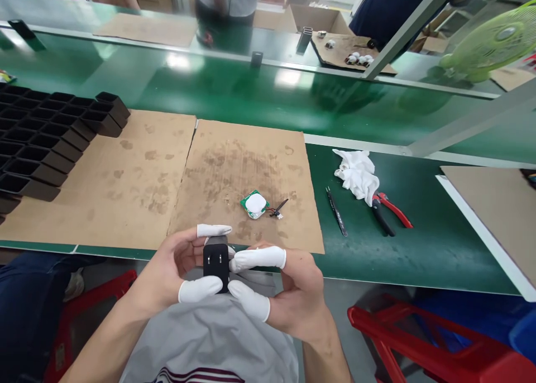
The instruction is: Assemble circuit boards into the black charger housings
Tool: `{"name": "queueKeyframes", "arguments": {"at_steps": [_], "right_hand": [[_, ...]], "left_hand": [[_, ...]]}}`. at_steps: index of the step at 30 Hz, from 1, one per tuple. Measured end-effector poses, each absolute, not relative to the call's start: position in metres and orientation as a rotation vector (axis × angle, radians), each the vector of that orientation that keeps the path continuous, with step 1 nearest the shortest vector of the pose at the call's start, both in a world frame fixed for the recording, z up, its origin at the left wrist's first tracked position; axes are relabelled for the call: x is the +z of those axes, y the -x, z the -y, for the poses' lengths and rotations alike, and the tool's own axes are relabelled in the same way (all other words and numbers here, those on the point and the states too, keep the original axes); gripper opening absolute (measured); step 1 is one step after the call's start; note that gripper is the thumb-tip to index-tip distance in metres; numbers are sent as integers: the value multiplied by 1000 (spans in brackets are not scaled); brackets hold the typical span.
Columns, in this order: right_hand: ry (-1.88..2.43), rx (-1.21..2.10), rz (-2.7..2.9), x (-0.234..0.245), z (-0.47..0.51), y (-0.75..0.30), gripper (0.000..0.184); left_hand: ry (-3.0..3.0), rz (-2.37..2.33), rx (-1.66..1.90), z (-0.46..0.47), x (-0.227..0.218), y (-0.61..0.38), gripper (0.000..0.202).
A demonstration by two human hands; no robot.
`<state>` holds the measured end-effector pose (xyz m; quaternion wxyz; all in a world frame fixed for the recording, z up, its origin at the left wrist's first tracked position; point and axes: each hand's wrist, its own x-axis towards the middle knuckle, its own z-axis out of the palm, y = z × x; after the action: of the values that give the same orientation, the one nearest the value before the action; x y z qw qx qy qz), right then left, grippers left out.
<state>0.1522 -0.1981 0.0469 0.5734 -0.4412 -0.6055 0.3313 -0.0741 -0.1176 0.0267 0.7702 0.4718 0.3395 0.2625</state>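
A small black plastic case [216, 264] with two slots in its face is held over my lap, just off the table's near edge. My left hand [176, 268] grips its left side between thumb and fingers, which wear white finger cots. My right hand [280, 282] pinches the case's right side with white-cotted thumb and forefinger. Beyond my hands, on stained cardboard [234, 148], lies a green circuit board with a round white pad [255, 203]. Short wires and a small white connector [280, 215] trail from its right side.
Black open boxes [46, 132] stand in rows at the left. Tweezers [336, 211], red-and-black pliers [389, 211] and a crumpled white cloth [357, 171] lie at the right. A green fan [494, 39] and co-workers are across the conveyor [201, 81]. Red stools [435, 338] stand below.
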Motion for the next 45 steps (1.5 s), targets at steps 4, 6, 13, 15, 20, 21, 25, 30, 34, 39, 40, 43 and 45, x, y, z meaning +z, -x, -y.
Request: {"name": "queueKeyframes", "arguments": {"at_steps": [4,6,13,15,20,21,25,30,34,39,40,43,45], "right_hand": [[1042,758,1431,46,198,-152,28],[1050,741,1405,45,199,-152,27],[1039,768,1393,44,202,-153,36],[1083,695,1405,44,202,-151,31],[1206,562,1196,33,201,-153,26],[1242,508,1126,30,199,-159,24],[1477,102,1117,18,190,-201,12],[1440,128,1399,27,206,-213,22],[1215,338,1686,41,232,-174,38],[1173,241,1696,34,234,-146,35],[1163,251,1655,31,233,-145,33],[1150,265,1574,27,229,-144,31],[1200,247,1598,27,227,-144,36]], "left_hand": [[-1077,-754,520,118,27,77,77],[-1075,-757,509,118,26,78,78],[-1001,-754,521,121,24,74,77],[-1015,-767,506,122,25,73,76],[-992,-733,466,127,28,67,80],[-973,-722,471,128,28,65,81],[-862,-654,474,129,28,57,73],[-747,-617,480,128,29,50,68],[-772,-670,514,129,27,48,68],[-823,-724,534,128,26,46,69],[-824,-735,539,128,27,46,69],[-825,-734,558,125,28,45,66],[-837,-722,570,124,28,44,65]]}}
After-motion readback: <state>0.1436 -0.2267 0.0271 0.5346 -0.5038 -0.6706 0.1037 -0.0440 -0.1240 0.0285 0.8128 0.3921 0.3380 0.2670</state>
